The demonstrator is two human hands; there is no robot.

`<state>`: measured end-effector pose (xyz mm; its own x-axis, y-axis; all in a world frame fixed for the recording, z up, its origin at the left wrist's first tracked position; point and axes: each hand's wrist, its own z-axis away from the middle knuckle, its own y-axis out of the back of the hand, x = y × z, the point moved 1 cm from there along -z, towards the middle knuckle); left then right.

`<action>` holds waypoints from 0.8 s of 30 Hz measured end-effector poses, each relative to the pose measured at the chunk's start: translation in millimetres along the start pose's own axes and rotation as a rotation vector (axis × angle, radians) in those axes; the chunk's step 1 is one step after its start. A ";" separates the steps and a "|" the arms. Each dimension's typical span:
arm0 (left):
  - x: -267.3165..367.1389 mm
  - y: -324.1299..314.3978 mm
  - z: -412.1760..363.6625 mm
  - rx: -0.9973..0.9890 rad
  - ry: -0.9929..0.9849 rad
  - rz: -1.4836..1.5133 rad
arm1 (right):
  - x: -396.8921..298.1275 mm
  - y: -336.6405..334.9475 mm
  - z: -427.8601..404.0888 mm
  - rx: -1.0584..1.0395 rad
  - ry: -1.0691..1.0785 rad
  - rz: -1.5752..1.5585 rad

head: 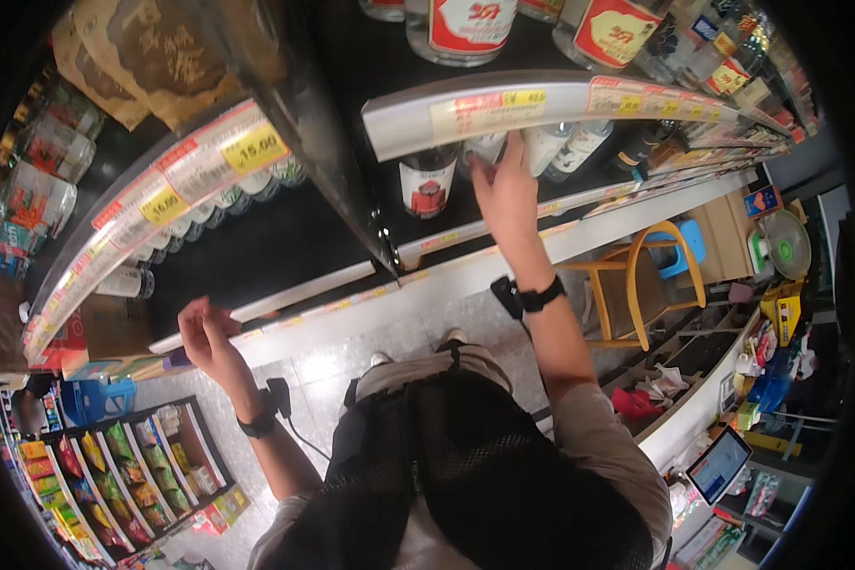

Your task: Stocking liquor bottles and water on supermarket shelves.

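Observation:
My right hand [507,187] reaches under the upper shelf's price rail [484,114], its fingers at a pale bottle [486,146] on the lower shelf. Whether they grip it is hidden by the hand and rail. Left of it stands a dark bottle [426,187] whose white label shows a red figure. White bottles [583,148] stand to its right. My left hand [210,340], empty with fingers loosely bent and thumb apart, is at the front edge of the left lower shelf [271,249]. Behind that hand are a white bottle with a dark cap [125,282] and a cardboard box [117,324].
Large clear bottles with red labels [474,25] stand on the upper shelf. A dark upright divider [313,149] separates the two shelf bays. Behind me are a wooden chair [634,285], a blue stool [686,249], a counter [691,399] with a screen [719,464], and a snack rack [206,442].

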<state>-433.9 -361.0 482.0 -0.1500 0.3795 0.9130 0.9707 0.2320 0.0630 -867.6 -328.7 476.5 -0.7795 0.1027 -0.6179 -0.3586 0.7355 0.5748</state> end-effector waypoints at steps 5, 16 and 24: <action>-5.2 1.2 -1.2 -0.020 0.039 0.007 | 20.3 -38.6 -40.9 -0.005 0.185 0.089; -5.6 28.3 18.5 0.028 0.083 -0.063 | 47.7 -104.2 -82.0 -0.171 0.311 -0.315; 2.9 41.6 26.2 0.072 0.064 -0.124 | 11.0 -19.9 -29.4 -0.059 0.149 -0.148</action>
<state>-398.9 -326.8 476.8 -0.2530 0.2868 0.9240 0.9294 0.3375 0.1497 -884.1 -361.9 474.0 -0.7818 -0.1074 -0.6141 -0.5009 0.6946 0.5163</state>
